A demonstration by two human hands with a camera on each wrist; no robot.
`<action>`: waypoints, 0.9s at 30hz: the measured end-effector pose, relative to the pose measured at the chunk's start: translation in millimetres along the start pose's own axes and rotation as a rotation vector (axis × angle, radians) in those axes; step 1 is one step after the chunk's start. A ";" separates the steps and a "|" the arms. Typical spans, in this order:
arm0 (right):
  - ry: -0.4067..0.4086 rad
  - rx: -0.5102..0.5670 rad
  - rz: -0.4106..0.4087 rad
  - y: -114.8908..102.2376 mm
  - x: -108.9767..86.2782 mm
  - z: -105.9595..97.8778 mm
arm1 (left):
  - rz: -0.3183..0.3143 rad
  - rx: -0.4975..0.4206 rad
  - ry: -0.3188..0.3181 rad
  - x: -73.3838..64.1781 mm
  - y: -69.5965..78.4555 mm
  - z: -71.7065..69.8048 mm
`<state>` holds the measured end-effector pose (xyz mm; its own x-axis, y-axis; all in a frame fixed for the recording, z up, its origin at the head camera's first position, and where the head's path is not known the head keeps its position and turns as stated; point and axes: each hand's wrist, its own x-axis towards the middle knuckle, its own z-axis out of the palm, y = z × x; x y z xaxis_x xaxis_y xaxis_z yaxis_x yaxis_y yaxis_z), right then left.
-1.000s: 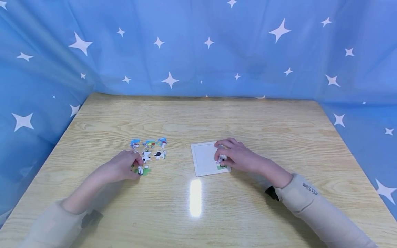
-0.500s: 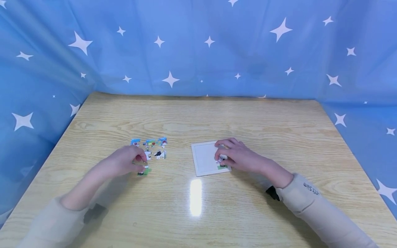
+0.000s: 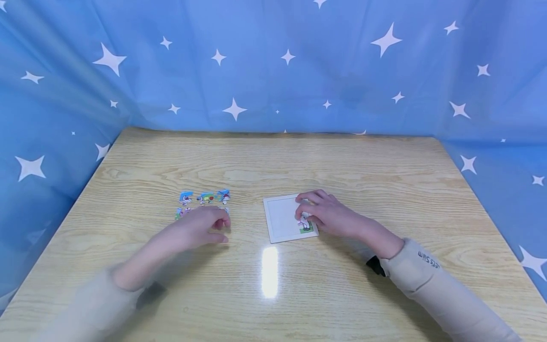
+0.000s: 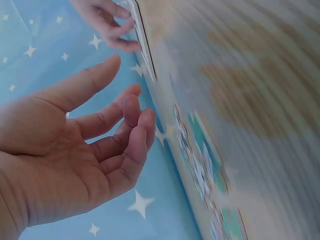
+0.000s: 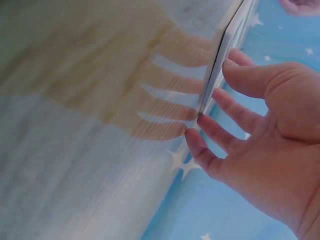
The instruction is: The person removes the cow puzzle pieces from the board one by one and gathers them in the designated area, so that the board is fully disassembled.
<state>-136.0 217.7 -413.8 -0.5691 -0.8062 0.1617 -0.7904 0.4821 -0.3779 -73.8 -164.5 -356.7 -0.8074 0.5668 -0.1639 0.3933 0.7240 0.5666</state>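
Note:
My left hand hovers over the lower part of a group of jigsaw pieces, hiding several of them. In the left wrist view its palm faces up to the camera, fingers loosely bent and nothing between them. A square white puzzle tray lies to the right of the pieces. One jigsaw piece, white and green, sits in the tray's near right corner. Over the tray's right side rests my right hand; its spread fingertips touch the tray and the table in the right wrist view.
The pieces and tray lie on a wood-grain table. A blue curtain with white stars stands behind the table and along both sides. A bright light reflection shows in front of the tray.
My left hand has moved right across the lower pieces, from their left end toward the tray. The right hand has stayed on the tray, with slightly more of the piece under it showing.

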 end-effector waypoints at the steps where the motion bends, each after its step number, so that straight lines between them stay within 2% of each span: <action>1: -0.002 -0.004 0.004 -3.7 0.5 -2.1 | 0.007 -0.007 -0.001 2.9 2.6 1.6; 8: 0.034 -0.031 -0.006 -4.6 2.7 -1.9 | 0.062 0.010 -0.016 24.0 18.4 11.8; 12: 0.052 -0.014 0.014 12.3 0.1 9.1 | 0.089 0.035 -0.024 36.3 26.4 17.5; 15: 0.058 -0.010 0.015 23.4 -2.9 17.5 | 0.079 0.034 -0.039 43.7 30.7 21.3; 17: 0.059 -0.029 0.004 23.5 -2.9 17.4 | 0.075 0.038 -0.042 48.1 32.5 23.4; 23: 0.052 -0.039 0.004 0.9 1.3 -0.7 | 0.102 0.038 -0.018 58.6 37.1 26.9; 27: 0.033 -0.028 0.039 13.0 -0.8 7.6 | 0.110 0.042 -0.024 65.2 40.5 30.1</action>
<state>-144.1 222.1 -425.7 -0.6061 -0.7754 0.1774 -0.7734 0.5224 -0.3589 -97.3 -86.4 -368.8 -0.7478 0.6526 -0.1217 0.4975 0.6724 0.5481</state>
